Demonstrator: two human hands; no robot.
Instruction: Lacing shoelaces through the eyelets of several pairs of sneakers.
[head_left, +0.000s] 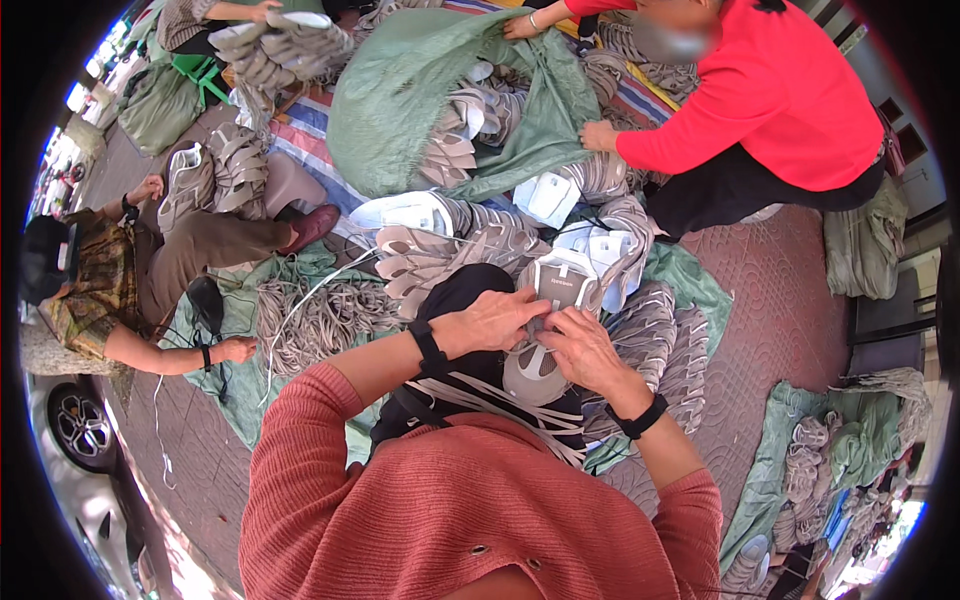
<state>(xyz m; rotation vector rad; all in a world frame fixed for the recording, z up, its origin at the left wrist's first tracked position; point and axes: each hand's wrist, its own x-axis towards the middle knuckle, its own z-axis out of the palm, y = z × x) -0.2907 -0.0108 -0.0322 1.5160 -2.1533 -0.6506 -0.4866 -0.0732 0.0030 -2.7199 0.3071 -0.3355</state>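
A grey and white shoe upper [537, 376] rests over my lap, its tongue [565, 281] pointing away from me. My left hand [500, 320] pinches it at the left side of the lacing area. From the right, my right hand [584, 350] closes its fingertips on the same spot, close to the left ones. Whether a lace lies between the fingertips is too small to tell. Pale flat laces [490, 392] stretch across my dark-clad lap below the upper. Nested stacks of similar uppers [640, 335] lie just right of my hands, and more [420, 262] sit beyond my left wrist.
Across from me, a person in red [760, 110] holds a green sack [385, 110] containing uppers. Another person [110, 280] sits at the left beside a heap of laces [320, 315] on green sheeting. A parked car [90, 450] stands at lower left; more sacks [865, 240] are at right.
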